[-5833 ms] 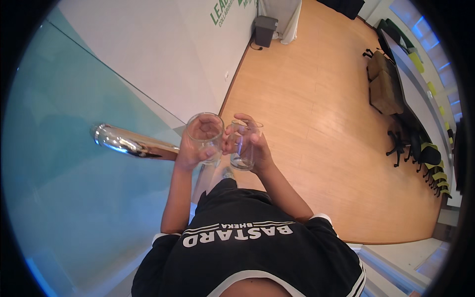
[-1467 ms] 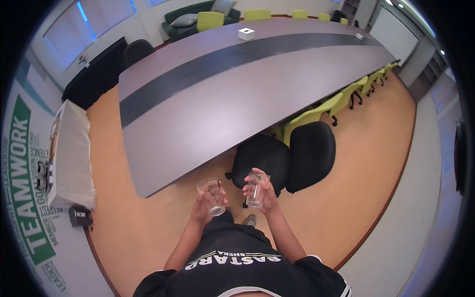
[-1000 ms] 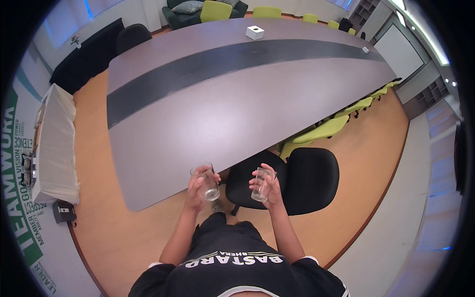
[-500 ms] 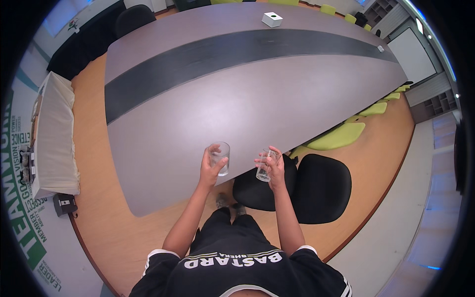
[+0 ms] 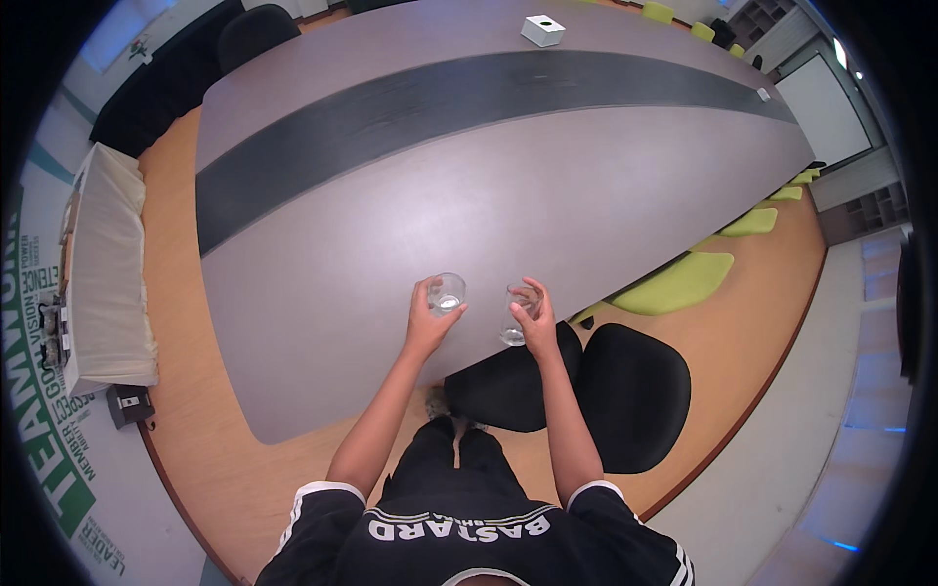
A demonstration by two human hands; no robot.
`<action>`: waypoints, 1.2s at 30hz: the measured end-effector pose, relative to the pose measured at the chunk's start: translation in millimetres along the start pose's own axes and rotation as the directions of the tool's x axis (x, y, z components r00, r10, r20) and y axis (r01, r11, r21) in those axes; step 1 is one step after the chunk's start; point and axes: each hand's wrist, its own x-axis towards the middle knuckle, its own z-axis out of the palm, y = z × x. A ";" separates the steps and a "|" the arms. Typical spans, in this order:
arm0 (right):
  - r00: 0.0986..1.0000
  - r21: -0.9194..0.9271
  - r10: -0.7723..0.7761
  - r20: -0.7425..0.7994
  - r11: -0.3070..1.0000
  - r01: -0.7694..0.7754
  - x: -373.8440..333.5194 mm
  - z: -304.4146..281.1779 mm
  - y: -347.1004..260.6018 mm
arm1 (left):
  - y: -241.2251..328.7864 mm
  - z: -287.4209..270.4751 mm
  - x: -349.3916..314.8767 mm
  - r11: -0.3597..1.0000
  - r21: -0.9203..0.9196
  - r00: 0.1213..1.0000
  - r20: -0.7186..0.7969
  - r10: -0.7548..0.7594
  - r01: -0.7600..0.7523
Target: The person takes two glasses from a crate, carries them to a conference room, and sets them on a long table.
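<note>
You've got a clear glass [image 5: 447,292] in your left hand [image 5: 427,322] and another glass [image 5: 515,314] in your right hand [image 5: 535,317], both grips wrapped tight, hovering over the grey surface [image 5: 322,283]. Looks like set-down time; lower them gently.

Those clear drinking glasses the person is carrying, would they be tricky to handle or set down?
The glass in the left hand, clear glass, looks rigid and probably fragile. Its smooth wall may be slippery. The right hand holds another glass; both look empty, so likely light, and short enough to stand steadily on the table.
</note>
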 end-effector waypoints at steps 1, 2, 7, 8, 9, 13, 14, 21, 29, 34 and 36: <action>1.000 -0.050 -0.011 0.010 0.999 0.011 7.3 -2.8 3.8 | -3.1 4.2 5.8 1.000 0.019 1.000 -0.002 0.012 -0.012; 1.000 -0.120 -0.003 0.010 0.993 0.004 14.5 -5.6 7.6 | -6.1 8.4 11.2 0.999 0.039 1.000 -0.005 0.024 -0.024; 0.999 -0.318 -0.030 0.022 0.947 0.035 44.3 -20.8 32.9 | -24.7 25.1 38.9 0.988 0.152 1.000 0.004 0.028 -0.028; 0.999 -0.347 -0.039 0.020 0.937 0.044 51.0 -27.4 38.8 | -26.4 28.6 44.0 0.984 0.177 1.000 0.005 0.028 -0.029; 0.999 -0.369 -0.042 0.022 0.928 0.047 56.1 -31.5 44.1 | -26.1 29.4 46.4 0.977 0.210 1.000 0.005 0.023 -0.023; 0.998 -0.424 -0.024 0.053 0.905 0.044 67.2 -47.9 51.9 | -23.3 40.7 52.2 0.970 0.243 1.000 -0.002 0.015 -0.014; 0.998 -0.434 -0.024 0.058 0.900 0.046 66.6 -49.5 51.7 | -23.2 40.9 52.3 0.967 0.256 1.000 -0.007 0.008 -0.006; 0.995 -0.435 -0.045 0.089 0.897 0.079 74.0 -69.8 49.5 | -33.6 61.7 60.4 0.951 0.308 0.999 -0.041 -0.002 0.014; 0.990 -0.392 -0.062 0.127 0.914 0.108 74.7 -84.2 46.8 | -33.6 72.9 68.1 0.952 0.297 0.997 -0.033 -0.074 0.080; 0.987 -0.378 -0.068 0.145 0.918 0.119 69.2 -92.6 46.3 | -22.2 76.3 71.0 0.894 0.423 0.989 -0.071 -0.131 0.149; 0.985 -0.378 -0.085 0.151 0.915 0.137 67.5 -94.7 44.4 | -15.3 77.5 70.3 0.830 0.534 0.986 -0.119 -0.113 0.160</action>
